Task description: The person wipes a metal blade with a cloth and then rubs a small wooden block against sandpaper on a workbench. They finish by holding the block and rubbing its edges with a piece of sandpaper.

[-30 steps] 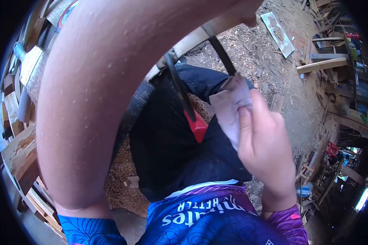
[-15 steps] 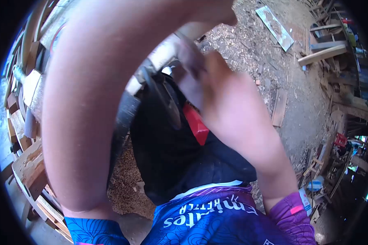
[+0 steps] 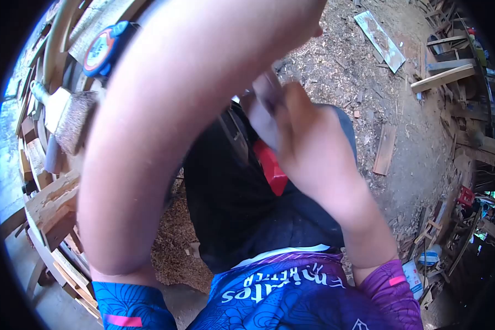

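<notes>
My right hand [image 3: 308,132] is closed in front of my lap, its fingers curled and partly in shadow. A red angular end [image 3: 270,170], seemingly the handle of a tool, sticks out beneath it toward my body. Beside the red part lies a dark, narrow piece [image 3: 237,137]; what it is I cannot make out. My left forearm [image 3: 143,137] arches across the view from the lower left to the top. Only the edge of my left hand [image 3: 313,25] shows at the top, its fingers hidden, so its hold is out of sight.
On the left stand stacked timber pieces [image 3: 55,206], a wide brush [image 3: 71,118] and a round blue-and-red item [image 3: 100,54]. Shavings [image 3: 176,239] cover the ground. Boards [image 3: 379,41] lie ahead, with a wood pile [image 3: 445,77] and a red crate [image 3: 466,196] at right.
The view has shifted slightly. My left forearm has swung to the right, uncovering the round blue-and-red item and more of the brush. My right hand keeps its closed grip beside the red part.
</notes>
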### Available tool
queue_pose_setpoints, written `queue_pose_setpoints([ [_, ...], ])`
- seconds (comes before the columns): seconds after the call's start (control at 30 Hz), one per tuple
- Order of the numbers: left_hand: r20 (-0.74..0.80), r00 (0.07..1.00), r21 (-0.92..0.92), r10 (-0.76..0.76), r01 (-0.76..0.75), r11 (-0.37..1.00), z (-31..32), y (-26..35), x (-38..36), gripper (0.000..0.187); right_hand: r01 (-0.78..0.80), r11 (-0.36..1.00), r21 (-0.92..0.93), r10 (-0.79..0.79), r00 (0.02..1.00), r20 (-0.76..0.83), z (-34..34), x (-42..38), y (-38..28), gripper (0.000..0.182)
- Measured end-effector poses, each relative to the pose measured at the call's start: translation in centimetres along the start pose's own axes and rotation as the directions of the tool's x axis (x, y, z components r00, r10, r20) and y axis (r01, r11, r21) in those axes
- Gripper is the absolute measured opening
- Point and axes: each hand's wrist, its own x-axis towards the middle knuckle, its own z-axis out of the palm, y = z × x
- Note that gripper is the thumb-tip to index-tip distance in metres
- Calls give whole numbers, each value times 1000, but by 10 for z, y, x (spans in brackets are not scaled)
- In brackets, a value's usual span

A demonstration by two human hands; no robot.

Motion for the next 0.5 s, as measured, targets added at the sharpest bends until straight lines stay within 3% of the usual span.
queue_pose_setpoints([
  [0.1,-49,999,8,-24,24,1000,-13,-4,-3,37,108,992,71,-97,985,-142,8,-40,27,25],
  [0.17,-51,998,4,-43,43,999,-11,-6,-3,37,60,995,77,-53,995,-79,5,-36,24,27],
  [0.23,-21,999,-3,-37,37,999,-2,1,2,37,99,986,-136,-98,995,15,5,-12,18,30],
  [0.3,5,1000,-2,-29,29,1000,6,9,7,37,109,993,-33,-111,991,-73,9,8,9,30],
  [0.37,34,999,11,-27,26,1000,6,13,9,37,-37,999,-19,38,999,35,7,10,3,11],
  [0.43,18,999,35,-38,37,999,-6,11,9,37,7,1000,-12,-7,1000,12,9,-15,19,18],
  [0.5,1,999,47,-53,53,998,-14,6,9,37,70,989,132,-62,996,-63,8,-38,28,25],
])
